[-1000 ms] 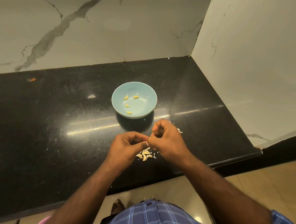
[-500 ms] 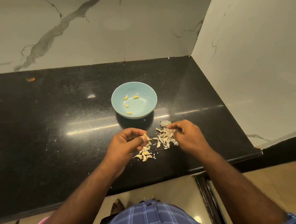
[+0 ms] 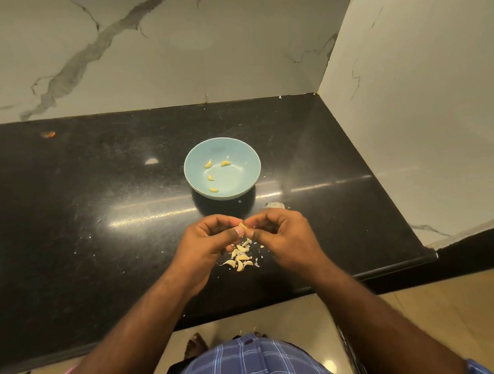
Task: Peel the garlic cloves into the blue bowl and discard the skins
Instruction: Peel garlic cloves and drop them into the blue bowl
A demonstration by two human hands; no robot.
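Note:
A blue bowl [image 3: 198, 158] stands on the black counter with several peeled garlic cloves [image 3: 208, 164] inside. Just in front of it my left hand [image 3: 207, 243] and my right hand [image 3: 282, 236] meet, and both pinch one small garlic clove [image 3: 242, 226] between thumb and fingertips. Below the hands a little heap of unpeeled cloves [image 3: 239, 260] lies on the counter. The pile of skins is mostly hidden under my right hand; one skin piece [image 3: 274, 205] shows beyond it.
The black stone counter [image 3: 84, 224] ends in a front edge close to my body and meets marble walls [image 3: 422, 106] at the back and right. An orange speck [image 3: 48, 134] lies at the far left. Small skin crumbs dot the counter around the hands.
My right hand came back from the skin pile on the right and rejoined the left hand at the clove. The skin pile is now covered by it.

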